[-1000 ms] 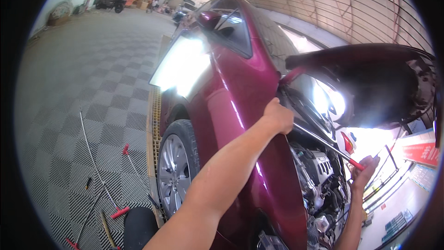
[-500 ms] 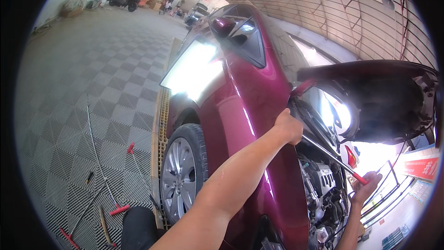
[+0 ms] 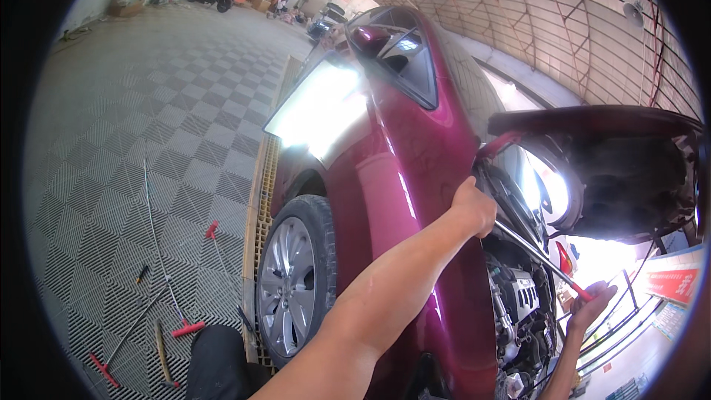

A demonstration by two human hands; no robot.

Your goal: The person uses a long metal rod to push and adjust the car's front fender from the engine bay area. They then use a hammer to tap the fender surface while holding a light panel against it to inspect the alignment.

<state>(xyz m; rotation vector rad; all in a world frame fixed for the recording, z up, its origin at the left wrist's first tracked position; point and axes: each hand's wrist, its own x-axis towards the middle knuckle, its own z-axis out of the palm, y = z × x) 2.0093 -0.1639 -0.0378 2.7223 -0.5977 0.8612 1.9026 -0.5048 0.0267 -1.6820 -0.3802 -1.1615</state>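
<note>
A maroon car fender (image 3: 385,200) lies in front of me, beside the open engine bay (image 3: 518,311). My left hand (image 3: 475,207) is closed at the fender's upper edge, around the far part of a long metal dent-repair rod (image 3: 537,253). The rod slants down to the right across the engine bay to its red handle, which my right hand (image 3: 592,304) grips. Beyond my left hand, the rod's tip is hidden. A bright reflector panel (image 3: 318,107) stands against the car's side, past the front wheel (image 3: 289,289).
The raised hood (image 3: 622,170) hangs over the bay at right. On the checkered floor (image 3: 148,104) at left lie several red-handled rods, one with a T-handle (image 3: 188,329), and a hammer (image 3: 163,352). A yellow grating edge (image 3: 263,200) runs along the car.
The whole view has shifted and turned slightly, with the car a little farther right in it. Both hands keep their grip on the rod, with no clear movement along it.
</note>
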